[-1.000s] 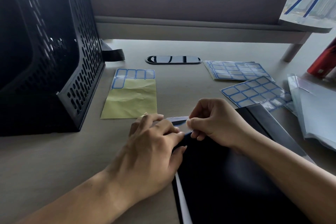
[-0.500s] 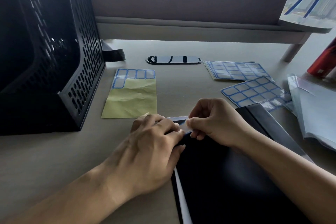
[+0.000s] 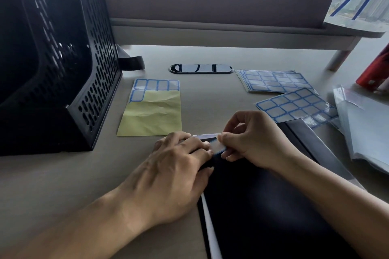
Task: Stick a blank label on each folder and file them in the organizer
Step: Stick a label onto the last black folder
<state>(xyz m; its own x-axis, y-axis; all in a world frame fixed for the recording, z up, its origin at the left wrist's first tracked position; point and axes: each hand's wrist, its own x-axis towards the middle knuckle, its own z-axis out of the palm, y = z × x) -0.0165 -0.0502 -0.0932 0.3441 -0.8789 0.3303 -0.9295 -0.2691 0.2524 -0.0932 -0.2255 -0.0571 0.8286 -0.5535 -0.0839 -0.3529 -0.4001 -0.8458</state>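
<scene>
A black folder (image 3: 263, 212) lies on the desk in front of me, its far left corner under my hands. My right hand (image 3: 250, 139) pinches a blue-bordered blank label (image 3: 217, 147) at that corner. My left hand (image 3: 174, 172) lies flat with its fingertips on the folder's corner and the label's left end. A black perforated organizer (image 3: 63, 65) stands at the left. A partly used label sheet (image 3: 153, 109) with yellow backing lies between the organizer and my hands.
A stack of label sheets (image 3: 271, 81) and a loose sheet (image 3: 292, 105) lie at the right rear. Clear plastic sleeves (image 3: 366, 128) sit at the right edge, a red object (image 3: 376, 71) beyond them. A black cable grommet (image 3: 201, 69) is set in the desk.
My hands have barely moved; the right hand's pinch on the label has shifted slightly at the folder's corner.
</scene>
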